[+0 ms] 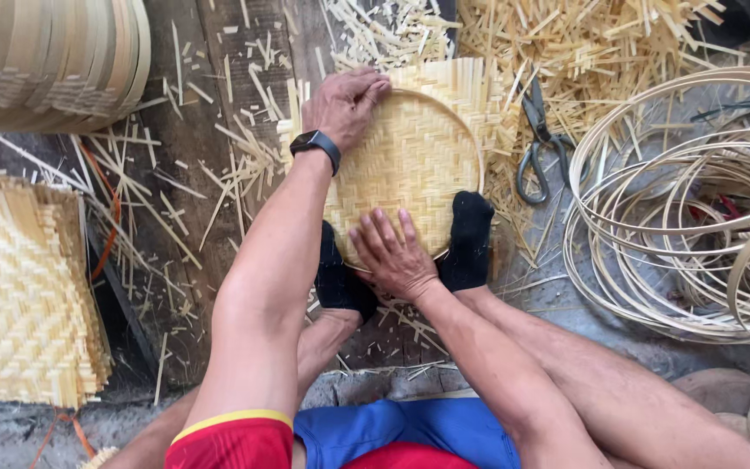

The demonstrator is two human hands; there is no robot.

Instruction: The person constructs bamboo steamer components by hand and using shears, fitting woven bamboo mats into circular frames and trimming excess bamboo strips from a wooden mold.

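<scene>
A woven bamboo mat pressed into a round hoop [414,156] lies on the floor between my two black-socked feet [469,239]. My left hand [342,104], a black watch on its wrist, presses on the far left rim of the hoop. Flat on the near edge of the weave rests my right hand [390,254], fingers spread. Neither hand holds a tool.
Grey scissors [536,143] lie just right of the mat among bamboo offcuts. Coils of bamboo strip [696,208] fill the right side. A stack of square woven mats [19,287] sits at left, with stacked finished hoops [54,52] at top left.
</scene>
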